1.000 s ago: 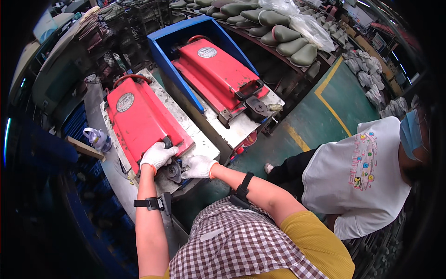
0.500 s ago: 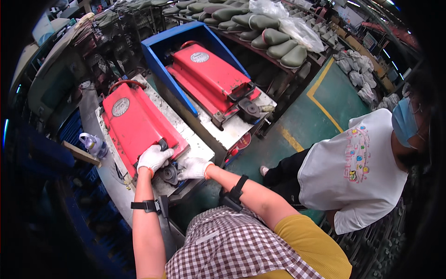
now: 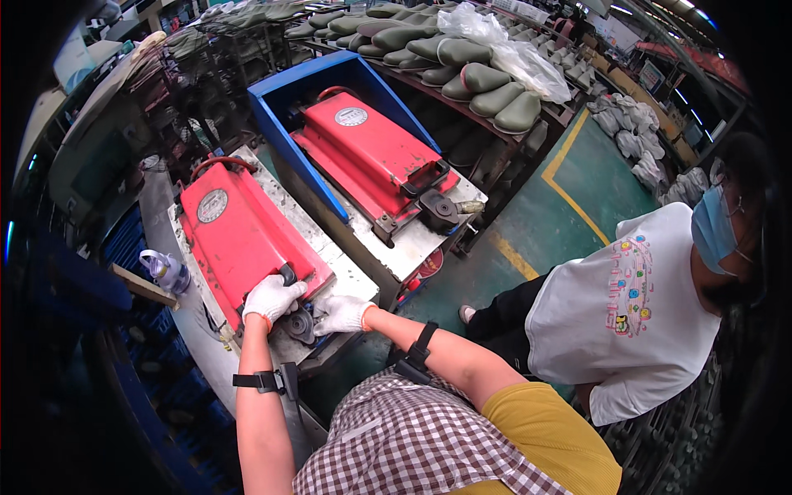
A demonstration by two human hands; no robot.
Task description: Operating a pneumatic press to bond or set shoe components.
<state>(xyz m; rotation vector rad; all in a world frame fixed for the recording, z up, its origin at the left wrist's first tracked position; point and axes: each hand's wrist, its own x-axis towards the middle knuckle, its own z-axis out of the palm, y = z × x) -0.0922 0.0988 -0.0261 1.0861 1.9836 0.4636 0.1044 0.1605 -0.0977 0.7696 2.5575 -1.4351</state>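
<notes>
A red machine cover (image 3: 239,235) with a round pale label lies on a white worktop in front of me. My left hand (image 3: 272,299), in a white glove, is closed at its near end around a black handle (image 3: 287,272), mostly hidden by the fingers. Just below sits a dark, round-topped metal part (image 3: 295,325) at the worktop's near edge. My right hand (image 3: 342,315), also gloved, is at the right side of that part with its fingers bent together. What they hold, if anything, is hidden.
Right of it stands a second red machine (image 3: 371,144) inside a blue guard (image 3: 272,132). A purple-white bottle (image 3: 167,272) is at the left. Olive-green boots (image 3: 495,95) fill a rack behind. A person in a white shirt (image 3: 619,313) stands at the right.
The view has shifted slightly. Both hands stay at the near end of the red machine with almost the same hold.
</notes>
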